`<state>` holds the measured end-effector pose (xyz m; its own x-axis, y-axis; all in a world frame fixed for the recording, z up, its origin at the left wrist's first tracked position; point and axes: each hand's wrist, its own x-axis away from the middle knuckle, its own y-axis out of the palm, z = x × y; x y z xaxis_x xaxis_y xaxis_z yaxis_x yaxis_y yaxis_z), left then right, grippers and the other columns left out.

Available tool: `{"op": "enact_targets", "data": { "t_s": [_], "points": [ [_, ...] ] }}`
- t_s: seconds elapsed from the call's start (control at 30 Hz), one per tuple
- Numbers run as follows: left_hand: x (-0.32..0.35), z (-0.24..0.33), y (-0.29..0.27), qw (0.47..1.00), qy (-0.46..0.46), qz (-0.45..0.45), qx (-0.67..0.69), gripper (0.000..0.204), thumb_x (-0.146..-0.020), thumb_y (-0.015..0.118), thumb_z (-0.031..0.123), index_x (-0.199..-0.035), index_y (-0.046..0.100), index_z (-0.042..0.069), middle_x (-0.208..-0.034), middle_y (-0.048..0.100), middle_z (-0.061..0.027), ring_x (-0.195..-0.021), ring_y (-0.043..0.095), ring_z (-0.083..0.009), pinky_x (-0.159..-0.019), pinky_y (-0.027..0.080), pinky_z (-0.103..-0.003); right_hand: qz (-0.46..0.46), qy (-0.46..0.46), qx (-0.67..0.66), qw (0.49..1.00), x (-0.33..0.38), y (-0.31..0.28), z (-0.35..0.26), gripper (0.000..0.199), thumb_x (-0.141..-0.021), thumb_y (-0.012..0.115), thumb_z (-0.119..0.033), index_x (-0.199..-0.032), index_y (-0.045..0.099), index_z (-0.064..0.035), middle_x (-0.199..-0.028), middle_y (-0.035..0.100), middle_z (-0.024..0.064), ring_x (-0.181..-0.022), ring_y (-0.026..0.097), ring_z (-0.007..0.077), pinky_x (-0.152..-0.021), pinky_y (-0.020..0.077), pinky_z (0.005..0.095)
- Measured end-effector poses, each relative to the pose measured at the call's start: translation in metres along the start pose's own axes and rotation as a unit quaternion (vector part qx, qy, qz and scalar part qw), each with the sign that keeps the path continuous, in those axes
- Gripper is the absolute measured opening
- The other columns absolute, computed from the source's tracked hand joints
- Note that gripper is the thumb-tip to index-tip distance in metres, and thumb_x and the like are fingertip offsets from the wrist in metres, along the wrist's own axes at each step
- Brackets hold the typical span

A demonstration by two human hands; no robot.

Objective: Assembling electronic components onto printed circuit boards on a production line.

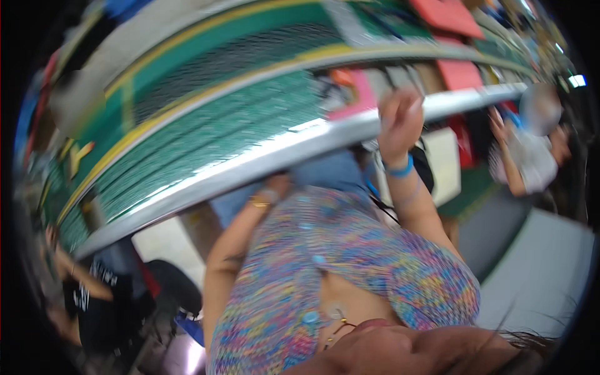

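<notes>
My right hand [400, 119], with a blue band at its wrist, is raised over the silver front edge [312, 132] of the work table. Its fingers look curled but are smeared by motion, so whether they hold anything does not show. Just left of it lies a pink tray [361, 99] with small items, one of them orange. Low by my lap, below the table edge, is my left hand [278, 185], with a gold-coloured band on its wrist. The fingers of that hand are hidden.
A green ribbed mat [212, 137] covers the near table, and a dark textured strip [231, 65] runs behind it. Red-pink panels [459, 74] stand at the upper right. One person [525, 147] is at the right, another [103, 294] at the lower left.
</notes>
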<state>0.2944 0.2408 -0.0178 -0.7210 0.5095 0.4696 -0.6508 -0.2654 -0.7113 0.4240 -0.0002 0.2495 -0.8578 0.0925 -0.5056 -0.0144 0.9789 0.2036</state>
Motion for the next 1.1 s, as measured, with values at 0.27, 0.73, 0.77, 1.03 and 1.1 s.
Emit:
{"op": "enact_targets", "data": {
  "t_s": [0.27,0.73,0.77,1.03,1.1],
  "points": [
    [0.055,0.136,-0.140,0.981,0.120,0.061,0.140,0.045,-0.092,0.053,0.014,-0.136,0.048,0.005,-0.124,0.059,-0.0201,-0.115,0.055,-0.0355,-0.099,0.043,-0.042,0.007,-0.042,-0.747,0.664,-0.088,-0.063,-0.208,0.024,-0.090,0.051,-0.019,-0.071,0.064,-0.0118,-0.053,0.052,-0.0003,-0.045,0.044,0.0097,-0.050,0.0385,0.0250],
    [0.011,0.279,-0.135,0.729,0.317,-0.105,0.597,0.070,-0.088,0.039,-0.007,-0.153,0.016,0.006,-0.150,0.035,-0.0103,-0.130,0.046,-0.0217,-0.105,0.039,-0.034,-0.069,-0.149,-0.536,0.828,-0.076,-0.095,-0.236,0.017,-0.091,0.048,-0.017,-0.085,0.062,-0.0121,-0.057,0.054,0.0007,-0.053,0.051,0.0120,-0.053,0.0424,0.0270],
    [0.014,0.283,-0.138,0.728,0.316,-0.103,0.599,0.070,-0.088,0.039,-0.007,-0.153,0.016,0.006,-0.150,0.035,-0.0103,-0.130,0.046,-0.0217,-0.105,0.039,-0.034,-0.071,-0.157,-0.519,0.837,-0.075,-0.096,-0.236,0.016,-0.091,0.047,-0.017,-0.086,0.062,-0.0121,-0.057,0.054,0.0008,-0.053,0.052,0.0122,-0.053,0.0426,0.0271],
    [0.040,0.294,-0.145,0.739,0.293,-0.106,0.597,0.087,-0.077,0.038,-0.015,-0.154,0.003,0.007,-0.154,0.021,-0.0153,-0.134,0.039,-0.0274,-0.109,0.037,-0.037,-0.095,-0.225,-0.379,0.893,-0.075,-0.093,-0.236,0.016,-0.091,0.045,-0.016,-0.093,0.061,-0.0123,-0.059,0.055,0.0013,-0.057,0.056,0.0135,-0.055,0.0448,0.0283],
    [0.040,0.296,-0.131,0.773,0.394,0.032,0.496,0.091,-0.073,0.040,-0.016,-0.153,0.003,0.007,-0.158,0.004,-0.0215,-0.129,0.046,-0.0344,-0.104,0.043,-0.038,-0.094,-0.245,-0.347,0.900,-0.073,-0.095,-0.234,0.017,-0.091,0.045,-0.016,-0.095,0.061,-0.0123,-0.059,0.056,0.0015,-0.058,0.057,0.0139,-0.056,0.0454,0.0285]
  ]
}}
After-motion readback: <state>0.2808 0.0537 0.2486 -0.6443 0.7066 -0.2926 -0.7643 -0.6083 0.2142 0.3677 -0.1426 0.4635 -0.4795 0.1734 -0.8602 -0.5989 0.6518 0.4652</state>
